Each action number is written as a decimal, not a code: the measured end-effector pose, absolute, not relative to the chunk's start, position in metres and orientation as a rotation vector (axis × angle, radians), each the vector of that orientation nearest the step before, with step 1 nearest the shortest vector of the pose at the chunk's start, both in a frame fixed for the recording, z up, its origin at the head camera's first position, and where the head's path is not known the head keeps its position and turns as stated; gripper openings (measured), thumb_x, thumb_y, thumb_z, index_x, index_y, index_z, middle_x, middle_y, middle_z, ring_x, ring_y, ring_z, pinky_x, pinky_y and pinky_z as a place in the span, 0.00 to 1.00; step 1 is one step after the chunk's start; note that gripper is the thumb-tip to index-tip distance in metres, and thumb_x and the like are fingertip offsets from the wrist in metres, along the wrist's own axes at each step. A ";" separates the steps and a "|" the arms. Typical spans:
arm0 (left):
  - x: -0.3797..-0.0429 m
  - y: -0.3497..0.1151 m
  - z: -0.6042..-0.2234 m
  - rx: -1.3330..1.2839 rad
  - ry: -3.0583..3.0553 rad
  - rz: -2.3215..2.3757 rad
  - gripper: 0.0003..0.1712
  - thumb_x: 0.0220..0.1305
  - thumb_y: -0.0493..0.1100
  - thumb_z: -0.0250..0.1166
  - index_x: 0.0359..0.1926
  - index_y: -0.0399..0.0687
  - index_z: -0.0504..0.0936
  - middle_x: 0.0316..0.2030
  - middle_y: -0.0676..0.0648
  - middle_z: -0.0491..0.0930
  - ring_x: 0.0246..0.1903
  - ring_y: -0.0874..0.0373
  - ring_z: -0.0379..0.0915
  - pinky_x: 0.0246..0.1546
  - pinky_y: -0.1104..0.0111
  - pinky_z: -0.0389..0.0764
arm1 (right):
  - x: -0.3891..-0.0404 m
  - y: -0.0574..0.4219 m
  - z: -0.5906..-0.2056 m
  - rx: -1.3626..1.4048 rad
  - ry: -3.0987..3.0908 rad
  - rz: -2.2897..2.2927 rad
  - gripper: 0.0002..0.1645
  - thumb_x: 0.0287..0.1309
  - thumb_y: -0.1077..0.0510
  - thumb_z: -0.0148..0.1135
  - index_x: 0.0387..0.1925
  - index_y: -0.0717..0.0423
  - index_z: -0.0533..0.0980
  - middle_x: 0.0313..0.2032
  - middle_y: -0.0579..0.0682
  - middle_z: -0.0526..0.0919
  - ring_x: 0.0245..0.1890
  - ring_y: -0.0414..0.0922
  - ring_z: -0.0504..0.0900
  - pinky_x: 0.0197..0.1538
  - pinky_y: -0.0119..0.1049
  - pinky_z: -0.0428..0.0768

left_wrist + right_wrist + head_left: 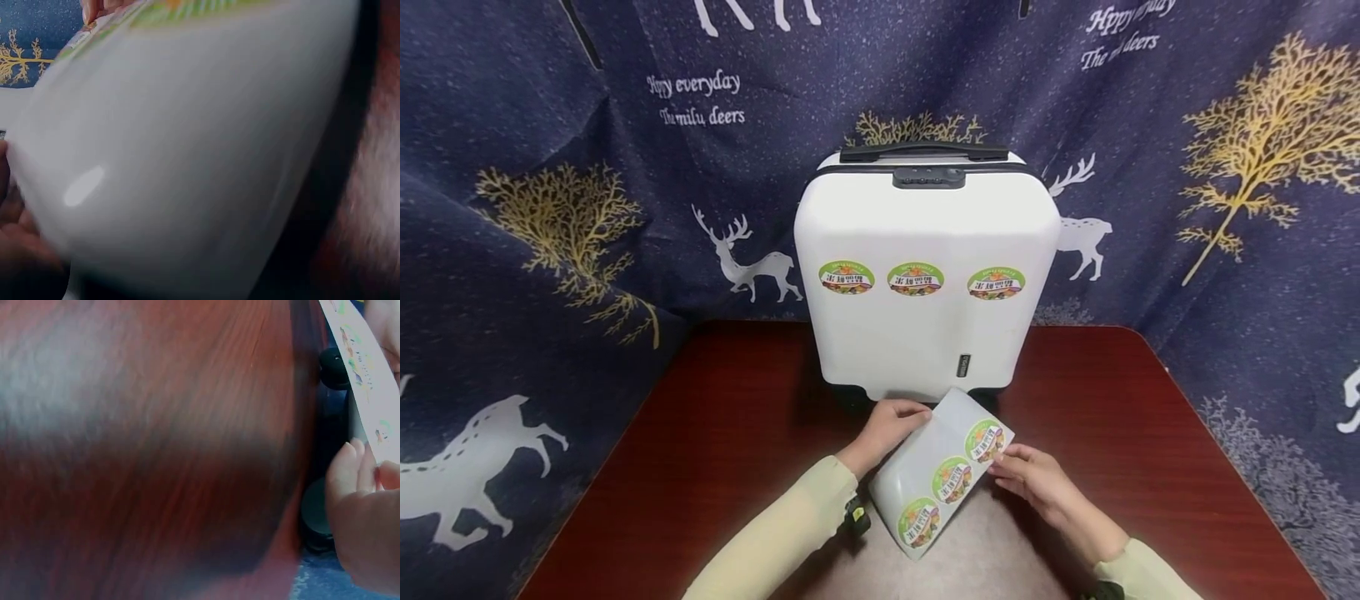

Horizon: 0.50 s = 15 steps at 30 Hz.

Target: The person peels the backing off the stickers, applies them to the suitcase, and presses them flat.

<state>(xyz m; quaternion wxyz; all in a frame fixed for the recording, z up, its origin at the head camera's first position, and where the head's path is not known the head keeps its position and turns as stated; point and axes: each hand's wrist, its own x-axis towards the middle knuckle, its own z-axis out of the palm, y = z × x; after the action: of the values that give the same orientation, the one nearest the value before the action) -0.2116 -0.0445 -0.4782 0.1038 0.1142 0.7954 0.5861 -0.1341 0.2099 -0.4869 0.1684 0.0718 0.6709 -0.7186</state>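
A white sheet of oval fruit stickers (917,467) is held tilted between both hands, with three green-rimmed stickers along its right edge. My left hand (891,429) pinches its upper left edge. On the opposite side, my right hand (1033,479) has thumb and fingers at the edge beside the top sticker (985,440). The right wrist view shows that hand (369,512) pinching the sheet's edge (375,394). The sheet's bowed blank part (187,144) fills most of the left wrist view. Just beyond stands a white suitcase (917,333) bearing three similar stickers in a row.
The suitcase stands at the back of a dark red wooden table (737,442), its black handle (923,152) on top. Black wheels (317,512) show underneath it in the right wrist view. A dark blue cloth (700,167) printed with deer and trees hangs behind.
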 end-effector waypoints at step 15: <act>-0.241 -0.074 -0.433 0.526 2.168 1.400 0.32 0.76 0.57 0.54 0.68 0.39 0.75 0.57 0.37 0.85 0.52 0.49 0.86 0.53 0.57 0.85 | -0.140 0.198 -0.463 0.206 2.228 -1.939 0.10 0.66 0.64 0.63 0.44 0.68 0.80 0.34 0.44 0.89 0.35 0.37 0.87 0.44 0.33 0.86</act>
<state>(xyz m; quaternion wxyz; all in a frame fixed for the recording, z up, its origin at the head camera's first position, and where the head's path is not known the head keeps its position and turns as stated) -0.2407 -0.0741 -0.4332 0.2510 0.1933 0.7967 0.5146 -0.1399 0.1985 -0.4630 0.0902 0.0692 0.7494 -0.6522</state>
